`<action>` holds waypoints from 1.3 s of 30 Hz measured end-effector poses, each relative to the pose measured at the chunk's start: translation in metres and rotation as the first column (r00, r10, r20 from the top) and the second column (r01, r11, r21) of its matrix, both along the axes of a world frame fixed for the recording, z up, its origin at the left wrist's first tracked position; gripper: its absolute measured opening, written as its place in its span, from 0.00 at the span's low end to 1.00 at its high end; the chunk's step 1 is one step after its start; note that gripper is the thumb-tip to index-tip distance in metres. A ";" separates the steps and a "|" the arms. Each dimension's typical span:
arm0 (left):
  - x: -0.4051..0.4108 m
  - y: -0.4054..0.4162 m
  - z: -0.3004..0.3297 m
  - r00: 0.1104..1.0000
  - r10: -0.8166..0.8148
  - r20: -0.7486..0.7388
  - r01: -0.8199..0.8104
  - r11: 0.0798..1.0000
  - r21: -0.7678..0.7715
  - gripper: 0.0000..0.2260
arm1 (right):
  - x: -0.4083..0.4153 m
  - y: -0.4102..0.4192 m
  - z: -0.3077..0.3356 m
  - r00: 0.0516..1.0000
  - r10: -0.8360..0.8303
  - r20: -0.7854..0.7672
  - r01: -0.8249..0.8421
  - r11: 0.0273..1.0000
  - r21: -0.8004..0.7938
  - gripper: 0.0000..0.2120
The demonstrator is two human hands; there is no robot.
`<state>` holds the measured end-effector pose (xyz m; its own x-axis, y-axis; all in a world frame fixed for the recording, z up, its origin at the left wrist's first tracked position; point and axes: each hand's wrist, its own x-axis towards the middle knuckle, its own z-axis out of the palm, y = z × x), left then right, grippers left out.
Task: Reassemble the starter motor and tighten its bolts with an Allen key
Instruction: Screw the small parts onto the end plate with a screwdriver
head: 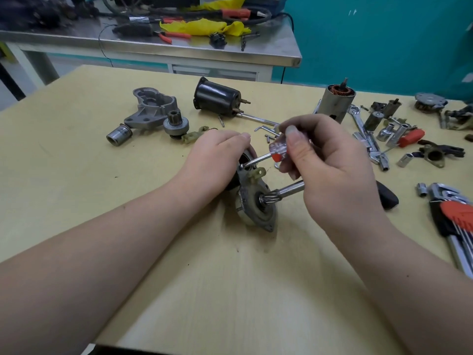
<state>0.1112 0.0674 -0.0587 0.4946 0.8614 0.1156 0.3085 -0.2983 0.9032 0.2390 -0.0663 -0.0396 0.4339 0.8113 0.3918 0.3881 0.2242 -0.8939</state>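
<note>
Right hand (330,172) fingers gripping screwdriver (277,152), left hand (217,160) clasping motor assembly (258,201), sockets (389,131) beyond

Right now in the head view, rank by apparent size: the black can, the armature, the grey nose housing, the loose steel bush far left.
1. Black can
2. Nose housing, close to the can
3. Armature
4. Bush
</note>
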 end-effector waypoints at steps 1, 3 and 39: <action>0.001 -0.001 -0.001 1.000 0.006 -0.003 -0.006 1.000 0.010 0.19 | 0.000 0.001 -0.001 0.999 -0.023 0.025 0.024 1.000 -0.011 0.06; 0.001 -0.002 -0.002 1.000 0.021 -0.009 -0.020 0.999 0.030 0.19 | 0.002 0.002 -0.001 0.997 -0.044 0.060 0.045 0.999 -0.020 0.10; -0.002 -0.007 0.002 0.999 0.037 0.034 -0.037 0.999 -0.006 0.21 | 0.001 -0.002 -0.003 0.999 0.019 0.036 -0.023 0.993 0.116 0.14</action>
